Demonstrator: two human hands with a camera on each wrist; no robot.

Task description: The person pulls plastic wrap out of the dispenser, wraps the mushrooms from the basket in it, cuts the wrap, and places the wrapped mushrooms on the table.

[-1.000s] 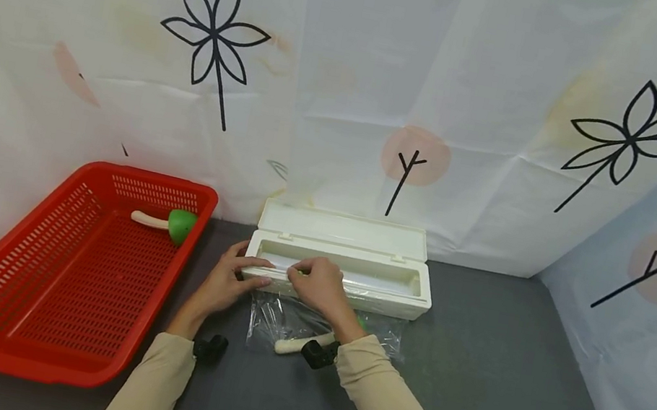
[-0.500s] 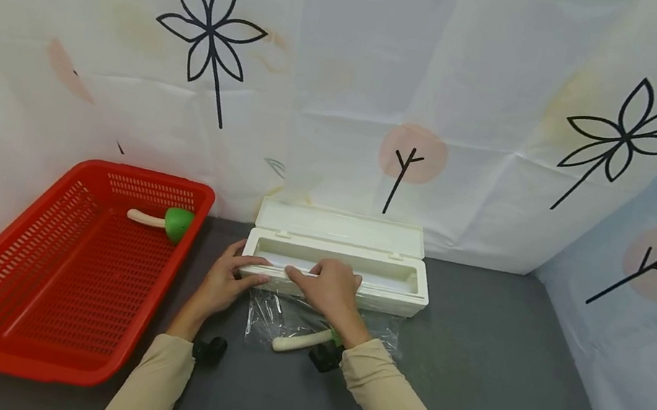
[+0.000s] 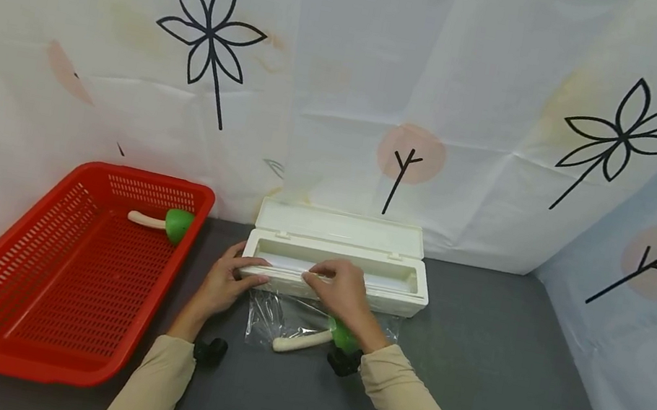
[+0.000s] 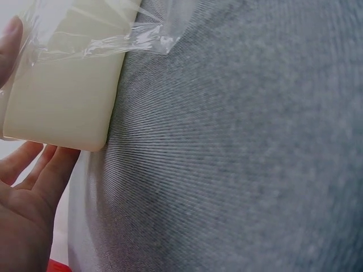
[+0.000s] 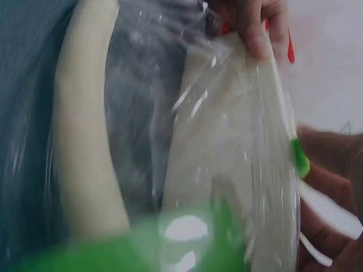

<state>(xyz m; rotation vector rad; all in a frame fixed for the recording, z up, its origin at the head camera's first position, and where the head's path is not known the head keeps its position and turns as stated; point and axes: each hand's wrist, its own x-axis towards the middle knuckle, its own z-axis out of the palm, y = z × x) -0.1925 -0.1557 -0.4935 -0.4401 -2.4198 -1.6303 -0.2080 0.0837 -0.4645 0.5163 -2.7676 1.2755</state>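
A long cream cling film box (image 3: 409, 306) lies on the dark table, its lid (image 3: 340, 228) raised at the back. My left hand (image 3: 220, 281) grips the box's left end, thumb on the front and fingers round the end. At the front rail, my right hand (image 3: 344, 294) pinches a small green slide cutter (image 5: 300, 157), best seen in the right wrist view. Clear cling film (image 3: 272, 316) hangs from the rail onto the table. It covers a piece with a curved cream stem (image 3: 301, 341) and a green head (image 3: 343, 336), partly hidden by my right wrist.
Left of the box stands a red slotted basket (image 3: 86, 272). A similar piece with a cream stem and green head (image 3: 177, 226) lies in its back right corner. A patterned white cloth (image 3: 351, 77) hangs close behind the box.
My right hand has shifted to the right along the front rail, uncovering more of the green head under the film. The left hand stays at the box's left end.
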